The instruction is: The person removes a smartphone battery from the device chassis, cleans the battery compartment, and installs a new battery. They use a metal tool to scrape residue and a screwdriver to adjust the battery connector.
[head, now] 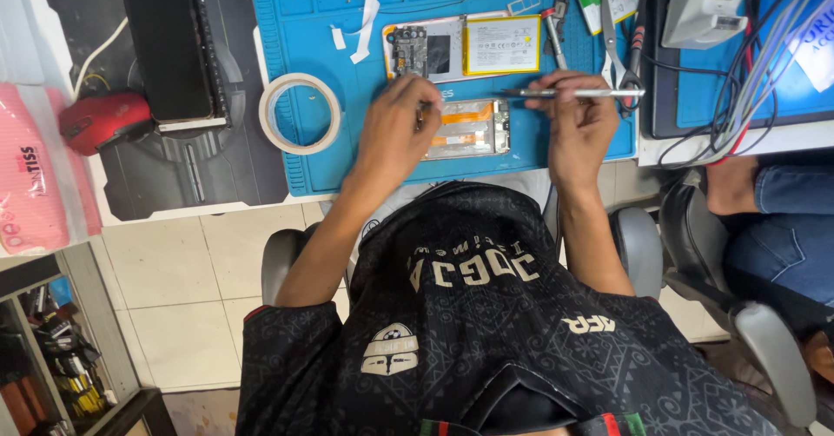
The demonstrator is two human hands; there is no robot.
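Metal tool: thin silver tweezers (573, 93), pinched in the right hand (575, 119), fingers closed round the shaft, tip aimed left toward the phone frame (465, 129).
Left hand (395, 128): curled down on the left edge of the phone frame, fingertips pressing it; whether anything small is pinched there cannot be told.
Phone frame: flat on the blue mat (304, 28), orange ribbon showing, directly between both hands.
Risk at tip: slip off the frame likely to scratch or tear the ribbon, caused by a long tool held far from its point.
Risk at left: frame sliding on the mat if the pressing fingers lift.
Opened phone (460, 47): just beyond, yellow-edged battery exposed; stray jab could pierce it.
Scissors (615, 45): beside right hand, easy to knock.
Tape roll (301, 113): left, on the mat's edge, apart.
Surface (174, 184): crowded, little elbow room.
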